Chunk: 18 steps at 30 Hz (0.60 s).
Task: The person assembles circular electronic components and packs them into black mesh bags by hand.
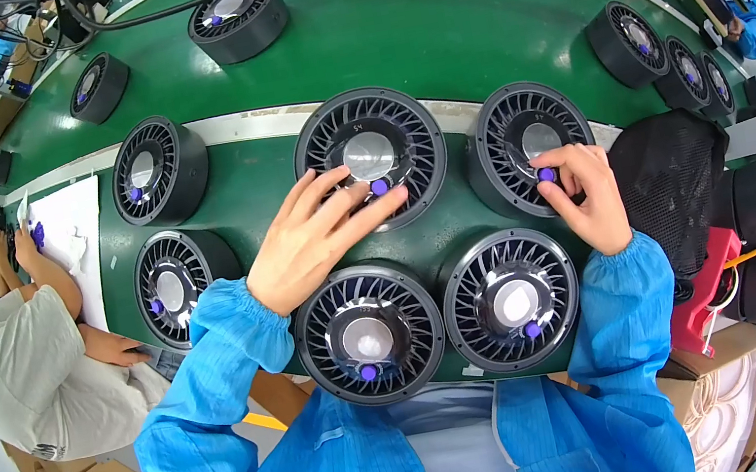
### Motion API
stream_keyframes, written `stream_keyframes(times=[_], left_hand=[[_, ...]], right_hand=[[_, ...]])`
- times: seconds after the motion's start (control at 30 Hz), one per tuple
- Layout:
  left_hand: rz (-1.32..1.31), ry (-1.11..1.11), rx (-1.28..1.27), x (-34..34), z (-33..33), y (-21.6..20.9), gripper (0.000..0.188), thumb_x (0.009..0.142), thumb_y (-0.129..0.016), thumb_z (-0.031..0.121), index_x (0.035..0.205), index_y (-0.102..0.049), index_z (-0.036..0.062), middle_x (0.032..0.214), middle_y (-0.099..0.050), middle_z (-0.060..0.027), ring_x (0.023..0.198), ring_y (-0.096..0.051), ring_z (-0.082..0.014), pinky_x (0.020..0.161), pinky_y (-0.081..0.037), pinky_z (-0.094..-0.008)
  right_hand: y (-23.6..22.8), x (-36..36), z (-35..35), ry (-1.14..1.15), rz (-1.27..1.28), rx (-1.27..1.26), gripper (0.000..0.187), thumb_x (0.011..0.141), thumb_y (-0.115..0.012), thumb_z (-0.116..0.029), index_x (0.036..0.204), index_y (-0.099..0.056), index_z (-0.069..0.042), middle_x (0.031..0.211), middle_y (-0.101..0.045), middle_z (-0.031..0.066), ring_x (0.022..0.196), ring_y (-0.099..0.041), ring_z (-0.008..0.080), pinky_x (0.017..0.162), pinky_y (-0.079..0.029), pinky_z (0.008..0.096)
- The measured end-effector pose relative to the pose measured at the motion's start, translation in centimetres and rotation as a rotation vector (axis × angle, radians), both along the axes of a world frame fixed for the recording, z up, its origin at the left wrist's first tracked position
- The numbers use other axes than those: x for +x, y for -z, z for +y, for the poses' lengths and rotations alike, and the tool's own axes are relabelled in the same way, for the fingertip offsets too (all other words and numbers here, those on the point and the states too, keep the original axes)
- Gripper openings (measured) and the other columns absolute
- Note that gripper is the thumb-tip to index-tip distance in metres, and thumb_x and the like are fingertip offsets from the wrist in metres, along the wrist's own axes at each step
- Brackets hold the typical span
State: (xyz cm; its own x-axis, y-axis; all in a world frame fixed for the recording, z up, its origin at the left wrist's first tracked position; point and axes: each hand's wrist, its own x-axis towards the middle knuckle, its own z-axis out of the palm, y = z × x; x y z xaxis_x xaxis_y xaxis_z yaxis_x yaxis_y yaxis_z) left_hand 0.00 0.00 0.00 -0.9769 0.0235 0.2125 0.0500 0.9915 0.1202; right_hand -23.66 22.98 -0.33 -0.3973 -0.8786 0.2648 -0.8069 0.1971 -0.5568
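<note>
My left hand [299,244] lies with its fingers spread over the far-middle round black fan unit [419,154], near its silver centre disc [369,155] and purple knob [380,188]. On the fan unit to its right [509,119], my right hand [594,195] pinches a small purple knob [545,175] between thumb and fingers. Closer to me sit two more such units, the near-left one [317,346] and the near-right one [562,290]. Each has curved blades, a pale centre disc and a purple knob.
Two more fan units [198,166] stand left of my hands on the green table [233,175]. Others rest on the far green belt [410,10]. A black mesh bag [678,176] and a red holder [707,291] are at right. A person [39,363] sits at left.
</note>
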Motion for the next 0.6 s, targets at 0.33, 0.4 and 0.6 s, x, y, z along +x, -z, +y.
stream_keyframes(times=[0.33,0.4,0.6], left_hand=[[0.125,-0.030,0.145,0.4,0.2,0.2,0.050,0.071,-0.059,-0.003,0.118,-0.056,0.0130,0.110,-0.056,-0.0072,0.105,-0.051,-0.0273,0.091,-0.044,-0.0370],[0.121,-0.024,0.114,0.6,0.2,0.4,0.049,0.071,-0.059,-0.004,0.118,-0.056,0.0126,0.110,-0.056,-0.0076,0.105,-0.051,-0.0272,0.091,-0.044,-0.0363],[0.182,-0.165,0.497,-0.1,-1.1,0.5,0.032,0.076,-0.061,-0.001,0.107,-0.058,0.0087,0.105,-0.056,-0.0066,0.100,-0.053,-0.0264,0.085,-0.046,-0.0353]], right_hand=[[0.3,0.0,0.2,-0.020,0.018,-0.033,0.025,0.070,-0.064,-0.004,0.094,-0.061,-0.008,0.061,-0.036,0.0006,0.057,-0.035,0.0142,0.066,-0.029,0.0290],[0.3,0.1,0.2,-0.017,0.017,-0.035,0.025,0.070,-0.064,-0.003,0.095,-0.061,-0.008,0.061,-0.036,0.0006,0.057,-0.035,0.0141,0.066,-0.029,0.0290],[0.5,-0.4,0.2,-0.009,-0.028,-0.025,0.019,0.072,-0.067,-0.005,0.089,-0.059,-0.006,0.056,-0.033,-0.0002,0.055,-0.035,0.0150,0.065,-0.031,0.0291]])
